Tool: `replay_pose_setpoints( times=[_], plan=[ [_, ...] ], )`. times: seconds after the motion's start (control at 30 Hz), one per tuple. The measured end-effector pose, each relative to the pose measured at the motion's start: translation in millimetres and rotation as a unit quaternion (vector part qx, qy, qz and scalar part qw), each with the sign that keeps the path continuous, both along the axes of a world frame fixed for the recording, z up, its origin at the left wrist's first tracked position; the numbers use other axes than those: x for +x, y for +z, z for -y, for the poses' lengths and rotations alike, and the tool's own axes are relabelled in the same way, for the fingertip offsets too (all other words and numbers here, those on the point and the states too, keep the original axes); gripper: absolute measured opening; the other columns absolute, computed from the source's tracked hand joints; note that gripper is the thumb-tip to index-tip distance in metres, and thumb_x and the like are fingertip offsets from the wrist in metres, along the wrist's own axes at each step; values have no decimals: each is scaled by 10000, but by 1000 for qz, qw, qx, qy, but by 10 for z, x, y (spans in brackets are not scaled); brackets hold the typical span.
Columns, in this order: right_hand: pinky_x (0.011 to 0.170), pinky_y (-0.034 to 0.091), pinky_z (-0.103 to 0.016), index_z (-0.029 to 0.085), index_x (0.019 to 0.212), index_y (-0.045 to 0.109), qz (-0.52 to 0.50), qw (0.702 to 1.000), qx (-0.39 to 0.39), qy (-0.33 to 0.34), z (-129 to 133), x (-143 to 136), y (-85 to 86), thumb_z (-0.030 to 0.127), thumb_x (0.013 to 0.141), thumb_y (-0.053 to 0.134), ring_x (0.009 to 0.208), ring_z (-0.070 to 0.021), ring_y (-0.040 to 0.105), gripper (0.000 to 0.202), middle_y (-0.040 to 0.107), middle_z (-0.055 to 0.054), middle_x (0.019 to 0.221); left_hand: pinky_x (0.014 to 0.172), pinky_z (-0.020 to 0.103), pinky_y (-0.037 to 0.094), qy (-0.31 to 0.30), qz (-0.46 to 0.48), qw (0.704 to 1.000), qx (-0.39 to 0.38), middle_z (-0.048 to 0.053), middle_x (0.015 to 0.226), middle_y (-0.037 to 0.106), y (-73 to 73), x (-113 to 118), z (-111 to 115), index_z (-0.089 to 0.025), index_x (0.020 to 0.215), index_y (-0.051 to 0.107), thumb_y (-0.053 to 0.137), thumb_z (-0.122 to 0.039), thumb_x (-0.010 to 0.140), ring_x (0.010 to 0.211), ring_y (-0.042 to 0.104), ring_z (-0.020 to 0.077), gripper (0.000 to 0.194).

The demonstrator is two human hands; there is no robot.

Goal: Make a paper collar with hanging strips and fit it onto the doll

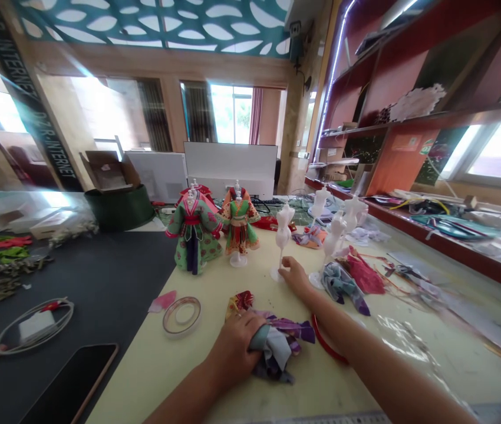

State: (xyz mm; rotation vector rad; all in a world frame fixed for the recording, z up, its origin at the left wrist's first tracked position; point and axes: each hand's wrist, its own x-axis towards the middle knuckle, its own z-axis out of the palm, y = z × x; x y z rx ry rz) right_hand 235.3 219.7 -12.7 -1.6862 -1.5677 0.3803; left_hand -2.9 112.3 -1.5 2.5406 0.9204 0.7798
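Two hands busy: right (297, 280) fingers closed on white mannequin (284, 227) stem, mid-bench (144, 377); left (235, 347) fingers curled round cloth bundle (274, 347) nearer front edge. Seemingly grasp step; next calls for steady hold.

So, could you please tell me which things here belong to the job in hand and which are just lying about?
Apparently part of the job:
white mannequin, being touched
cloth bundle, being handled
green-robed mannequin

Probably just lying about:
black phone
white charger
cardboard box

The left grip (235, 344) hides part of the purple-and-grey cloth (277, 347), and the phone (71, 386) (lower left) is cut off.
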Motion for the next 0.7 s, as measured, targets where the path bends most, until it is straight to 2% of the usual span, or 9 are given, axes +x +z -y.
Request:
replay_pose_setpoints(
  times=[0.1, 0.2, 0.27, 0.33, 0.43, 0.5, 0.6, 0.7],
  plan=[
    [888, 483, -436, 176, 1147, 572, 67, 998, 18, -9, 290, 154, 85, 344, 905, 556, 1039, -209, 576, 295, 578, -79, 1190, 905, 403, 441, 5, -6, 1000, -3, 86, 1085, 639, -7, -1, 0, -186, 1081, 605, 529, -113, 656, 998, 571, 266, 439],
    [936, 434, -453, 174, 1046, 604, 123, 991, 33, -41, 669, 443, 163, 328, 882, 577, 1063, -215, 551, 227, 599, -66, 1129, 903, 406, 446, 7, -12, 1000, -8, 85, 1095, 639, -2, 6, 1, -193, 1101, 605, 529, -114, 654, 1001, 573, 267, 460],
    [970, 395, -464, 169, 1005, 609, 148, 984, 39, -94, 863, 669, 199, 285, 832, 596, 1094, -260, 517, 209, 596, -97, 1099, 927, 410, 438, 2, -12, 1000, -11, 82, 1101, 642, -1, 16, -2, -189, 1107, 605, 526, -112, 659, 1013, 572, 264, 461],
    [995, 352, -489, 142, 1060, 586, 163, 973, 38, -159, 946, 863, 210, 278, 801, 589, 1162, -322, 456, 292, 550, -158, 1168, 973, 421, 412, -3, -8, 1000, -7, 80, 1124, 642, -8, 29, -8, -183, 1115, 602, 522, -109, 664, 1046, 563, 266, 464],
    [1029, 309, -508, 106, 1191, 523, 179, 961, 13, -210, 854, 1007, 170, 342, 759, 642, 1260, -366, 363, 506, 470, -196, 1298, 1007, 432, 390, 0, -7, 1000, -3, 84, 1149, 638, -28, 40, -13, -179, 1123, 605, 517, -103, 665, 1076, 554, 270, 472],
    [1014, 335, -521, 125, 1242, 497, 186, 958, -20, -217, 709, 1000, 120, 394, 780, 651, 1260, -345, 384, 556, 459, -170, 1332, 1002, 436, 395, 3, -8, 1000, -5, 89, 1143, 640, -38, 39, -11, -175, 1120, 609, 520, -106, 668, 1072, 556, 272, 466],
    [956, 415, -507, 177, 1230, 519, 190, 956, -75, -213, 491, 910, 49, 392, 878, 575, 1158, -267, 504, 416, 505, -106, 1298, 1007, 434, 392, 3, -2, 1000, -9, 80, 1140, 643, -40, 30, -3, -182, 1115, 611, 516, -100, 673, 1069, 559, 266, 459],
    [905, 471, -459, 178, 1176, 559, 197, 957, -107, -183, 346, 827, 2, 363, 906, 551, 1068, -224, 564, 327, 558, -87, 1227, 1001, 428, 397, 2, 5, 1000, -12, 69, 1151, 642, -36, 26, -4, -192, 1110, 612, 513, -93, 672, 1063, 563, 259, 460]
  ],
)
